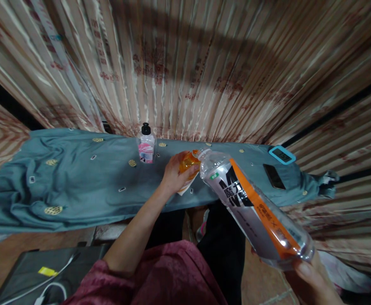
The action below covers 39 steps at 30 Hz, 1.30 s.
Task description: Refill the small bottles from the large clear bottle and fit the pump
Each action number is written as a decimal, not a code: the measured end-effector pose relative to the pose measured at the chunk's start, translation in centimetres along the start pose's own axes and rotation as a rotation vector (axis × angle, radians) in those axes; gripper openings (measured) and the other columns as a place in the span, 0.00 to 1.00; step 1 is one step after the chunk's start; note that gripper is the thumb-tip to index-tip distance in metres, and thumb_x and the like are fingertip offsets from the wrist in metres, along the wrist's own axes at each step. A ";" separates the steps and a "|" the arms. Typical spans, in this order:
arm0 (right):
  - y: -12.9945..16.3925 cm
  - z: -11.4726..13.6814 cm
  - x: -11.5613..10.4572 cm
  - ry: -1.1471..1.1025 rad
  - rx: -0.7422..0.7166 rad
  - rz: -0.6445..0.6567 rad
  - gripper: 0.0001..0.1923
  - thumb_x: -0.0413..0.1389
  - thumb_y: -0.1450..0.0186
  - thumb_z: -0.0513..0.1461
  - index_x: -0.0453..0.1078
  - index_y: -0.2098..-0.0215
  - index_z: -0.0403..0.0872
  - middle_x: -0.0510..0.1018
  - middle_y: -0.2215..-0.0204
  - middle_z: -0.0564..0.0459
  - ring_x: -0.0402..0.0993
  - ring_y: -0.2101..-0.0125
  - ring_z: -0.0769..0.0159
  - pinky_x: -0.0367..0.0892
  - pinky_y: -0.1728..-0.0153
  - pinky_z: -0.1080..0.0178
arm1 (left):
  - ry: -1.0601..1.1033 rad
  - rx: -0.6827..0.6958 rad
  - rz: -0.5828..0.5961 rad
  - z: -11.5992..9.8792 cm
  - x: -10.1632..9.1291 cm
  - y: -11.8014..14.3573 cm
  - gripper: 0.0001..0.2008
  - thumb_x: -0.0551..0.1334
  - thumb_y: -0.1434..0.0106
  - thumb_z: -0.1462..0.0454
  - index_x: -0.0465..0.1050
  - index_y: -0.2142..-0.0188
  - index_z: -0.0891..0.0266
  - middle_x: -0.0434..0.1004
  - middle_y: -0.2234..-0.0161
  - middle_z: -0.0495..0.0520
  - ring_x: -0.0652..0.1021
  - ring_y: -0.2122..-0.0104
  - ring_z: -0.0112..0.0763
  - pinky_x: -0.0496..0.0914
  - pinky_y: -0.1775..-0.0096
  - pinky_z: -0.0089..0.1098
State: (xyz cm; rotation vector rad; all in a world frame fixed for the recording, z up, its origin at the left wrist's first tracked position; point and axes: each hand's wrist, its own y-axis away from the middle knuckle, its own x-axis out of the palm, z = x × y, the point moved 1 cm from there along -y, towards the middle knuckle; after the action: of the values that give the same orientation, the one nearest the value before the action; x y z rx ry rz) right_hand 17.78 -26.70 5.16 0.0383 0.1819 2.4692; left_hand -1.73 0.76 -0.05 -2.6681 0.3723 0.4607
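Note:
My left hand is wrapped round a small bottle with orange contents, held over the cloth-covered table. In my right hand, gripped near its base, is a large clear plastic bottle with a silver and orange label. The large bottle is tilted, its mouth pointing up and left, and meets the small bottle's top; whether liquid passes between them I cannot make out. Left of my left hand stands a clear pump bottle with a black cap and a pink label.
A green-grey cloth with pineapple prints covers the narrow table. On its right lie a dark phone and a blue-framed digital clock. Pleated curtains hang behind. A dark case with white cables sits at lower left.

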 end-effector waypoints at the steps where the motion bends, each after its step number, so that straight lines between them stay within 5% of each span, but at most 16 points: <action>1: 0.2 0.5 0.6 -0.040 0.063 -0.028 0.44 0.70 0.52 0.58 0.68 0.41 0.57 0.82 0.52 0.46 0.76 0.49 0.45 0.77 0.60 0.50 | 0.004 -0.007 0.003 0.0 0.0 0.0 0.27 0.64 0.38 0.48 0.72 0.45 0.61 0.80 0.48 0.60 0.78 0.47 0.47 0.71 0.43 0.45; 7: 0.5 0.1 1.4 -0.131 0.141 -0.024 0.46 0.70 0.54 0.55 0.66 0.39 0.57 0.82 0.54 0.46 0.76 0.51 0.46 0.78 0.61 0.49 | -0.006 -0.016 0.022 -0.2 -0.3 0.0 0.25 0.62 0.37 0.49 0.73 0.45 0.61 0.80 0.48 0.60 0.78 0.47 0.48 0.71 0.43 0.46; 14: 0.3 -1.1 1.8 -0.209 0.144 -0.036 0.37 0.72 0.57 0.56 0.73 0.50 0.58 0.84 0.60 0.56 0.80 0.69 0.62 0.75 0.69 0.63 | 0.052 -0.045 0.004 -0.4 -0.4 -0.1 0.21 0.56 0.31 0.52 0.73 0.46 0.62 0.81 0.48 0.59 0.79 0.48 0.45 0.70 0.42 0.45; 20: 0.0 -2.3 2.5 -0.240 0.151 0.014 0.32 0.70 0.54 0.58 0.76 0.55 0.55 0.83 0.68 0.51 0.80 0.72 0.58 0.73 0.69 0.60 | 0.138 -0.056 0.019 -0.4 -0.6 0.0 0.22 0.53 0.30 0.52 0.74 0.47 0.62 0.80 0.47 0.59 0.78 0.46 0.43 0.69 0.40 0.43; 27: -0.3 -3.4 4.0 -0.321 0.170 0.053 0.33 0.70 0.56 0.59 0.76 0.54 0.59 0.84 0.66 0.53 0.78 0.72 0.58 0.72 0.73 0.59 | 0.167 -0.109 0.025 -0.5 -0.9 0.0 0.23 0.53 0.29 0.51 0.73 0.44 0.60 0.79 0.43 0.56 0.77 0.43 0.43 0.68 0.38 0.44; 33: -0.6 -3.6 5.0 -0.385 0.213 0.105 0.28 0.70 0.57 0.60 0.80 0.63 0.55 0.84 0.71 0.50 0.79 0.75 0.61 0.70 0.75 0.64 | 0.105 -0.119 0.010 -0.6 -1.2 0.2 0.26 0.53 0.29 0.51 0.67 0.37 0.59 0.75 0.39 0.57 0.73 0.37 0.45 0.64 0.35 0.47; 39: -0.7 -3.8 6.0 -0.497 0.257 0.130 0.28 0.71 0.57 0.59 0.82 0.62 0.56 0.83 0.73 0.51 0.78 0.77 0.64 0.69 0.77 0.67 | 0.121 -0.109 0.011 -0.8 -1.1 0.5 0.26 0.53 0.28 0.51 0.65 0.36 0.59 0.73 0.37 0.58 0.70 0.35 0.44 0.61 0.33 0.48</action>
State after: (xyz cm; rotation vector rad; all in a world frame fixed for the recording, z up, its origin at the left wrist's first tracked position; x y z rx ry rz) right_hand 13.22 -22.89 1.18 0.7844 0.2842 2.4612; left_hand -2.67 0.15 0.85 -2.8089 0.4079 0.3327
